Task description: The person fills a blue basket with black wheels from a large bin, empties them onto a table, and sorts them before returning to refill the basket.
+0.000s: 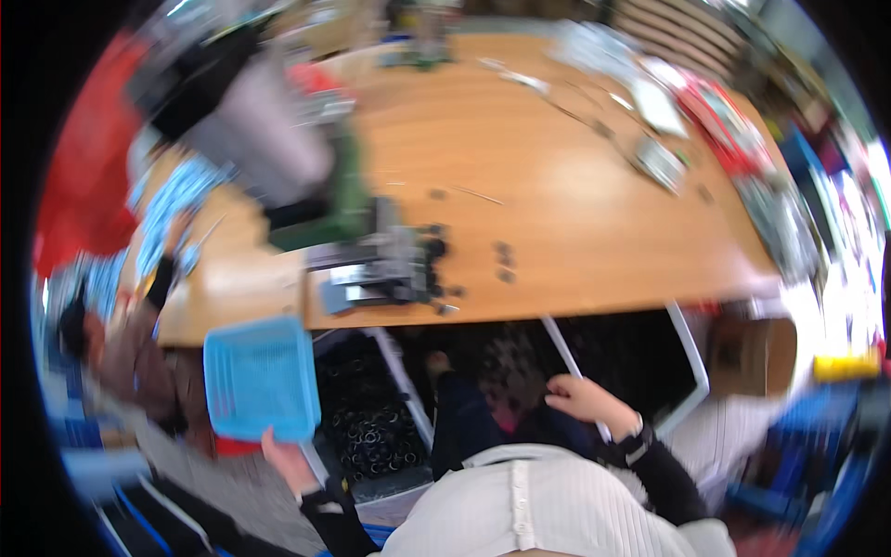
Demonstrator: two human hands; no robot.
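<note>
My left hand (290, 461) is closed on the near rim of a light blue plastic basket (262, 381), which is tilted beside the table's front left edge. The basket looks empty. Over my lap, close to a pale bin edge, my right hand (594, 405) has its fingers half curled, a small gap at the thumb and nothing visible in it. A bin of black rings (371, 436) sits below the table edge, between the basket and my legs. On the table stands a green and grey machine (343, 200), blurred, with small black parts (434, 255) at its metal base.
The wooden table (557, 223) carries a small silvery object (659, 165), a cable and plastic bags. More dark bins (622, 357) lie under its front edge, with a cardboard box (754, 356) to their right. At the left another person (139, 362) reaches toward blue strips (176, 209).
</note>
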